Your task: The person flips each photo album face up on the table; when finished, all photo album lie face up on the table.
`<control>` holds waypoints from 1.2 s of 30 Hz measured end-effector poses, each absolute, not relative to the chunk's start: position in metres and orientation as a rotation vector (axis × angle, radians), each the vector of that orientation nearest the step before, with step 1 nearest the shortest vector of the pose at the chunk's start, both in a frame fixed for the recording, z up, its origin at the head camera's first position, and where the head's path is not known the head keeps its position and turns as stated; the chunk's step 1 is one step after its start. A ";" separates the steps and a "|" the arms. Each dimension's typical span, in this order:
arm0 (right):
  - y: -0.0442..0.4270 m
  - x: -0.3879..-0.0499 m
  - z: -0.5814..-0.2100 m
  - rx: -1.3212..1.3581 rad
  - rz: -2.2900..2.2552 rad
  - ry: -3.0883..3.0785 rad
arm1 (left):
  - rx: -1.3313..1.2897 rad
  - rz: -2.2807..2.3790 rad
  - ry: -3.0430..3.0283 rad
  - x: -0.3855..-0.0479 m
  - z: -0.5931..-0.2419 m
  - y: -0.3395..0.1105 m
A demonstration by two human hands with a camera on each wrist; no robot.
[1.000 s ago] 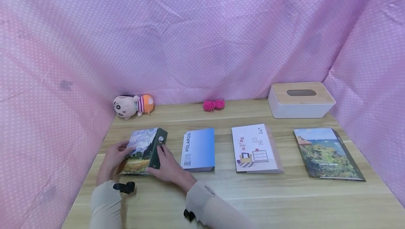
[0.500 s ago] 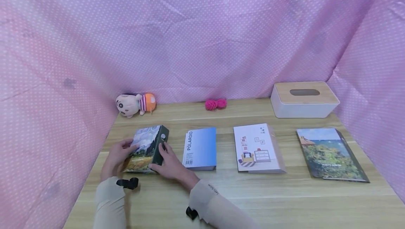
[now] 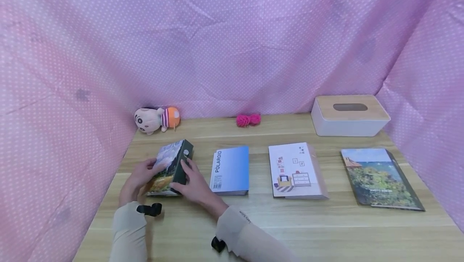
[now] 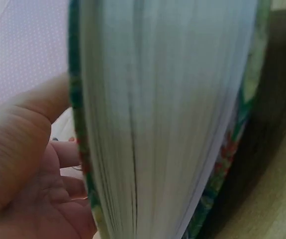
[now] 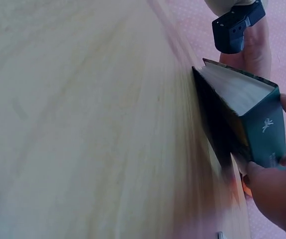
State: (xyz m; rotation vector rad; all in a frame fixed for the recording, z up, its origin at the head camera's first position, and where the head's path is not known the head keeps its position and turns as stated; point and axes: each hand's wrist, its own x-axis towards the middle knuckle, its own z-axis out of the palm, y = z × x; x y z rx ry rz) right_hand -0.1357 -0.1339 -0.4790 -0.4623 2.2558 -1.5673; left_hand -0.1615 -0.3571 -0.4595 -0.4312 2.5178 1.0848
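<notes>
Fingers of my right hand (image 3: 195, 184) pinch the spine (image 5: 268, 122), my left hand (image 3: 139, 176) grips the opposite side — the painted book (image 3: 171, 170), tilted, left of the blue album (image 3: 232, 169). Steadying it, I'd judge; next calls for even pressure. Beyond that album — pink yarn (image 3: 248, 120).

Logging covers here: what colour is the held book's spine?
Dark green; the spine shows best in the right wrist view.

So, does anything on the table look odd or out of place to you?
Just the doll: it lies on its side at the back left, as if toppled. The green-spined book is tilted, but the left hand and right hand hold it. I see nothing spilled or damaged.
</notes>
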 end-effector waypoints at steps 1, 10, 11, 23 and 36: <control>-0.134 -0.136 -0.479 -0.432 -1.616 2.215 | -0.422 1.077 2.511 -0.161 -0.459 -0.356; -0.134 -0.145 -0.468 -0.216 -1.892 1.936 | -0.367 1.178 2.386 -0.160 -0.452 -0.351; -0.134 -0.146 -0.467 -0.208 -1.904 1.920 | -0.362 1.184 2.378 -0.160 -0.451 -0.350; -0.129 -0.152 -0.461 -0.258 -2.048 1.841 | -0.229 1.296 2.341 -0.158 -0.443 -0.342; -0.137 -0.151 -0.449 -0.409 -2.174 1.772 | -0.047 1.621 2.296 -0.154 -0.429 -0.352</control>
